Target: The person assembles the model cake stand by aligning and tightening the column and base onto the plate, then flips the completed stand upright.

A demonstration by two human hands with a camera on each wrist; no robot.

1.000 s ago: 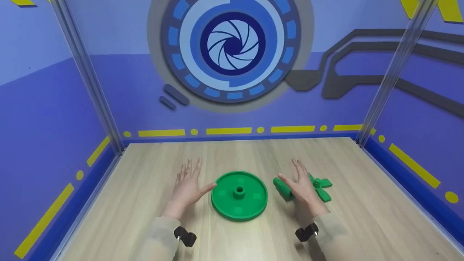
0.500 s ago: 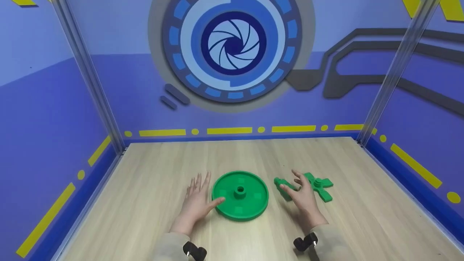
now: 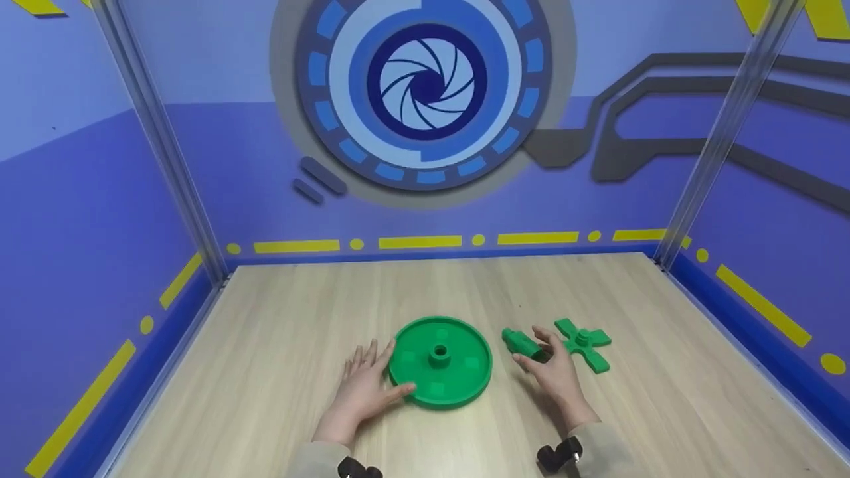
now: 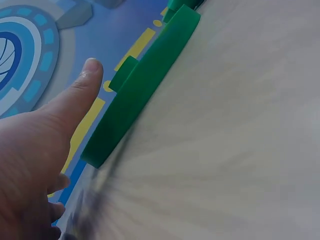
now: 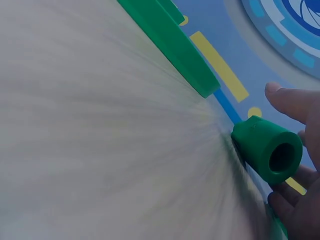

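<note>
A round green disc (image 3: 458, 382) with a raised rim and a hollow central hub lies flat on the table. My left hand (image 3: 362, 398) is at its left edge, thumb over the rim and fingers loosely extended. In the left wrist view the thumb (image 4: 82, 92) stands apart from the disc. To the right, a green tube (image 3: 521, 343) with a narrower far end and an open near end lies on its side. My right hand (image 3: 558, 372) is around its near end. The right wrist view shows the thumb (image 5: 292, 102) raised off the tube, with fingers beside and below it.
A flat green cross-shaped piece (image 3: 594, 358) with a central peg lies just right of my right hand. The wooden table (image 3: 285, 312) is bounded by blue printed panels (image 3: 219, 172) at the back and sides, with metal posts in the corners.
My left hand has moved right and lowered to the disc's left edge. The right hand has come down beside the tube, its fingers curling in more. The green pieces have stayed put.
</note>
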